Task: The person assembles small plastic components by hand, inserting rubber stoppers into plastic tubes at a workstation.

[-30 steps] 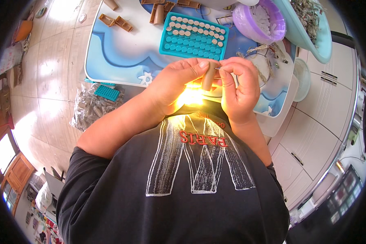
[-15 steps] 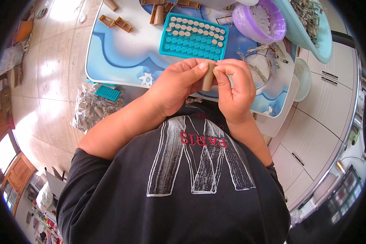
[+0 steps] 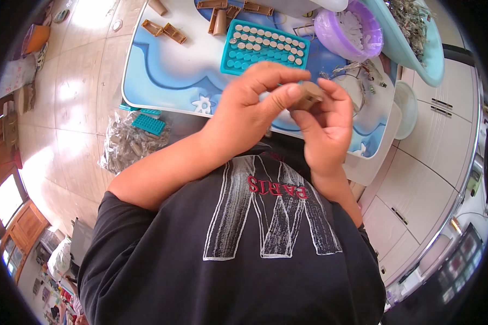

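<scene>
Small brown tube piece (image 3: 308, 97) is pinched between both hands, held up in the air just above the near edge of the counter (image 3: 162, 76). Left hand (image 3: 249, 108) has its thumb and forefinger closed on the left end of it, right hand (image 3: 325, 130) wraps its fingers round the other side, so both are shut on the same part. Looks to me like the fiddly bit where the piece gets fitted or checked by hand. I'd guess the next move needs a firm pinch and a careful line-up, since it's tiny. Just beyond the hands sits a teal tray (image 3: 265, 47) of white round caps, with a purple bowl (image 3: 350, 30) to its right and more brown pieces (image 3: 165, 30) at the far side. A clear bag of parts (image 3: 130, 143) lies on the floor.
</scene>
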`<state>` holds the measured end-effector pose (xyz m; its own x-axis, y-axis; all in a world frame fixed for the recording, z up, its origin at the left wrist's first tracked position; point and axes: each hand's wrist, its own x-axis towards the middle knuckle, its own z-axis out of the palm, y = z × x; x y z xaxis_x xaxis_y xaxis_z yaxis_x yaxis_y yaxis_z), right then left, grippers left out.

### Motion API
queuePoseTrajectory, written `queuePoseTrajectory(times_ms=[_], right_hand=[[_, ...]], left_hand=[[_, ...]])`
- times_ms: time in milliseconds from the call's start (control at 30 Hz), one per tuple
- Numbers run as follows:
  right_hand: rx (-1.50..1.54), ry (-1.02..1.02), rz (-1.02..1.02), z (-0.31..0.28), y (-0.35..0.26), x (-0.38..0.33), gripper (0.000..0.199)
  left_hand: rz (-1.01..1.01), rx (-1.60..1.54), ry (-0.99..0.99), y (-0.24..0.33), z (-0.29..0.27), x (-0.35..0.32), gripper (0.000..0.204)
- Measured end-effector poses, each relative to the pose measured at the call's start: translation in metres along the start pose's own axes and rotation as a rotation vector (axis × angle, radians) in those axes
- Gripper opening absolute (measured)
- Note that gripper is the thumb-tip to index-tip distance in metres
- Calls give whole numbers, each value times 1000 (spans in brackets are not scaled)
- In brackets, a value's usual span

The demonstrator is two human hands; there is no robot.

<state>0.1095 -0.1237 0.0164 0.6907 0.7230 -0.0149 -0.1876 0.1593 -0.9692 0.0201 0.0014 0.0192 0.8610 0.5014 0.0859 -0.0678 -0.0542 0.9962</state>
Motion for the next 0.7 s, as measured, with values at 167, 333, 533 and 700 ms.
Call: queuePoseTrajectory(times_ms=[167,333,533,700], right_hand=[[-80,295,-180,-72,-28,-4,35],[-389,713,-218,-206,-32,-21,30],[-363,1047,314,-331,55,-73,31],[-294,964,639,-366,117,-104,20]], left_hand=[[254,558,378,-19,-54,28,22],[165,899,264,-27,-84,55,19],[-33,1311,238,-37,-94,67,34],[-207,1384,142,-25,-100,69,34]])
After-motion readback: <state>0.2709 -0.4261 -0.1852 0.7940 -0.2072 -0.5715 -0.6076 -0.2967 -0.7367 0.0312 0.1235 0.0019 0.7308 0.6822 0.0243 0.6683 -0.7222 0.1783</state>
